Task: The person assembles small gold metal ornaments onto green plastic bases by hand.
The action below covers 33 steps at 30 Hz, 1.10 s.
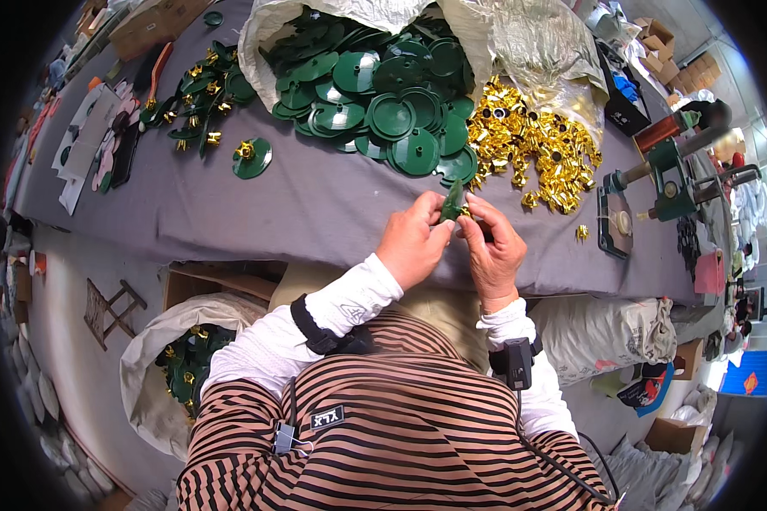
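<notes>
Just past the table's front edge, my left hand [413, 240] pinches a green disc [453, 203] that stands nearly edge-on. My right hand [494, 254] closes its thumb and fingers on a small shiny gold piece [464, 213] against the disc's face; the fingers partly hide it. Right beyond my hands, many green discs [392, 115] with a small centre stub spill from a white woven sack [260, 60]. Beside them lies a heap of gold pieces [533, 145]. To the left rests one disc [252, 160] with a gold piece on its centre.
Discs with gold pieces [204, 98] are piled at the far left, near orange-handled pliers [155, 77]. A green hand press [669, 180] stands on the right of the grey-covered table [332, 217]. Below left, an open sack [145, 358] holds more joined discs; a folding stool [111, 311] stands beyond it.
</notes>
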{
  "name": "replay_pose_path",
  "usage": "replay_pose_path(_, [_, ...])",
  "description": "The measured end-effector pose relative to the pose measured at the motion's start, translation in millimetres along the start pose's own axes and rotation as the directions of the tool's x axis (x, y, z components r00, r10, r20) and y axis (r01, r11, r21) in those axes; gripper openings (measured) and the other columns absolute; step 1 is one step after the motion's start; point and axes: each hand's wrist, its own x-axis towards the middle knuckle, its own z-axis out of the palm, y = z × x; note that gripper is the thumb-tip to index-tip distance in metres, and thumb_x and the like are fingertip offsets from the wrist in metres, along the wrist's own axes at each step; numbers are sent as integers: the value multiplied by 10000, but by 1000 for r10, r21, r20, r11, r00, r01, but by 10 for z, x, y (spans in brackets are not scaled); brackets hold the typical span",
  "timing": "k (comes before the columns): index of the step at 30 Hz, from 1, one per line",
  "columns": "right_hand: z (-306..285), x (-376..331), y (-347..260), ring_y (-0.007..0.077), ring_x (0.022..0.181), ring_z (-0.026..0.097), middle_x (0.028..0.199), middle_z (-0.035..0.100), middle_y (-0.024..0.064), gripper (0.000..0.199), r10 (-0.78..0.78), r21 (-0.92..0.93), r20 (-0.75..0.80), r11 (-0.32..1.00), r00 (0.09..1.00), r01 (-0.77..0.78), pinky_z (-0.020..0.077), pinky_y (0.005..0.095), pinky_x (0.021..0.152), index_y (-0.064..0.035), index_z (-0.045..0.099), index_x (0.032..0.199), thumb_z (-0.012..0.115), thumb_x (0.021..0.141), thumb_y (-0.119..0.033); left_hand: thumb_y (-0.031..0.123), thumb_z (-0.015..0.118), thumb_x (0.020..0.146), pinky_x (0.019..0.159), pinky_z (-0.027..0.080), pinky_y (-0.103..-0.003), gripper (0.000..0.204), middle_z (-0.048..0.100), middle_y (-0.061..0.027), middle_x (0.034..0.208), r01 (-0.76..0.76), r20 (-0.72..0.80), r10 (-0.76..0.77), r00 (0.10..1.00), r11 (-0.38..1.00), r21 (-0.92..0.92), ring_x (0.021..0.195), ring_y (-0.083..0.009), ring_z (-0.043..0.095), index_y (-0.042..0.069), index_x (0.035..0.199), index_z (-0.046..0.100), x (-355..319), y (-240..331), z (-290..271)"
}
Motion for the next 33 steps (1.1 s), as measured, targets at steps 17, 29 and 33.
replay_pose_path(17, [290,-101,-89,100,655,619,983,683,136,112,121,280,-89,956,989,-91,496,200,515,3,605,964,623,905,-91,49,594,824,635,515,-393,249,652,-178,831,-400,6,464,886,757,516,729,-334,646,1,1063,546,-102,-42,-138])
replay_pose_path(29, [80,289,18,102,625,563,901,661,91,236,692,683,211,402,691,-610,407,199,447,-35,593,1011,534,961,-258,88,633,844,593,486,-245,351,606,-60,784,-57,-421,15,907,994,-88,617,-133,601,-55,1138,503,469,120,-1472])
replay_pose_path(33, [-166,383,118,205,894,559,946,604,97,201,643,866,379,7,665,-500,483,277,738,10,554,1077,562,915,-109,91,646,852,769,530,-305,365,623,-77,1007,-300,-590,36,807,885,-356,893,-163,607,-9,1173,505,851,469,-2032])
